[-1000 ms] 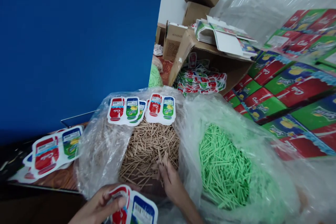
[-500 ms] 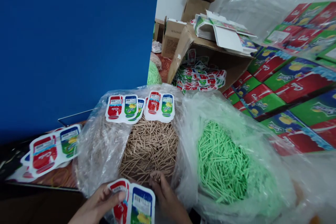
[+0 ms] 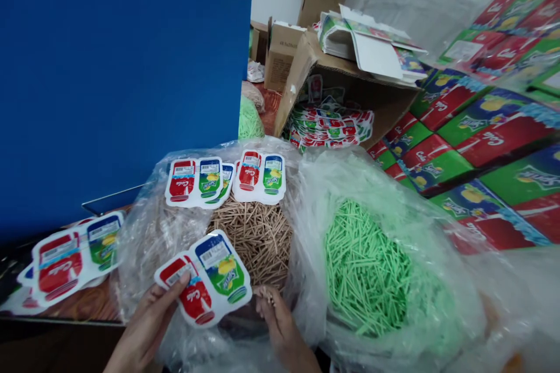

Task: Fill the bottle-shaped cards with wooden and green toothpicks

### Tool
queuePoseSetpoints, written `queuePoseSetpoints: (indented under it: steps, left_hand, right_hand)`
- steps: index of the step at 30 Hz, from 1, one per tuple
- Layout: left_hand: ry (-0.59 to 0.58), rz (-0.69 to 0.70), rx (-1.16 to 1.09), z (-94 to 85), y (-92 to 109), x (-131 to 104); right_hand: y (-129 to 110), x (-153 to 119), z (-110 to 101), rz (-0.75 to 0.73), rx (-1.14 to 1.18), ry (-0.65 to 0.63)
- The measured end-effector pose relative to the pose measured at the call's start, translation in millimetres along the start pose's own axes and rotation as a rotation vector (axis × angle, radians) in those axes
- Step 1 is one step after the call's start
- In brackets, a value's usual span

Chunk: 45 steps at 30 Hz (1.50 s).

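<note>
My left hand (image 3: 151, 320) grips a two-part flat packet (image 3: 213, 282), its red half printed "Cola" and its blue-green half "Sprite". It is tilted above a clear plastic bag (image 3: 170, 245) of thin brown sticks (image 3: 258, 239). My right hand (image 3: 280, 320) is closed, with the ends of a few brown sticks showing at its fingertips, close to the packet's lower right edge. Similar packets (image 3: 195, 182) lie at the back of the bag, with another overlapping group (image 3: 260, 178) beside them.
A bag of green sticks (image 3: 370, 271) stands right of the brown ones. More packets (image 3: 61, 268) lie on the wood-patterned surface at left. Behind are a tall blue panel (image 3: 122, 70), an open carton (image 3: 293, 81) full of packets, and stacked printed boxes (image 3: 494, 140).
My left hand has raised the packet and turned it, so it now shows whole. My right hand has stayed low by the brown sticks, with stick ends now visible in its fingers.
</note>
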<state>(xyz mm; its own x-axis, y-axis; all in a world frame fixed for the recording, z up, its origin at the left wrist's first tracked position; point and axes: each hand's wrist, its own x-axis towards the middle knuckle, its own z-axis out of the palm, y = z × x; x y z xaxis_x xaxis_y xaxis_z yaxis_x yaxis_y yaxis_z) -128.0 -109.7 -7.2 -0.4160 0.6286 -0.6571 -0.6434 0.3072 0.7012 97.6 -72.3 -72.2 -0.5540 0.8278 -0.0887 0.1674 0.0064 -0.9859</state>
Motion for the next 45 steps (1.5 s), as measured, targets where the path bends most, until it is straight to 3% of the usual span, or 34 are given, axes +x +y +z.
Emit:
queuePoseSetpoints:
  steps: [3, 16, 21, 25, 32, 39, 45]
  left_hand:
    - [0.013, -0.013, 0.072, 13.2, 3, 7]
    - [-0.164, 0.030, 0.255, 59.2, 4, 17]
    - [-0.145, -0.078, 0.218, 72.4, 4, 10]
    - [-0.103, -0.070, 0.245, 75.0, -1, 11]
    - [-0.213, -0.005, 0.377, 68.4, -13, 24]
    - [-0.156, 0.211, 0.697, 65.9, -18, 26]
    - [-0.174, 0.313, 0.743, 76.4, -22, 15]
  right_hand:
    - [-5, 1, -8, -0.017, -0.007, 0.048]
    - [-27, 8, -28, 0.087, 0.073, 0.214]
    - [-28, 11, -33, 0.053, 0.089, 0.210]
    - [-24, 11, -33, 0.049, 0.086, 0.209]
    - [-24, 12, -35, 0.061, 0.075, 0.221]
    - [-30, 13, -38, 0.067, 0.077, 0.252]
    - [-33, 15, -46, 0.077, 0.077, 0.253]
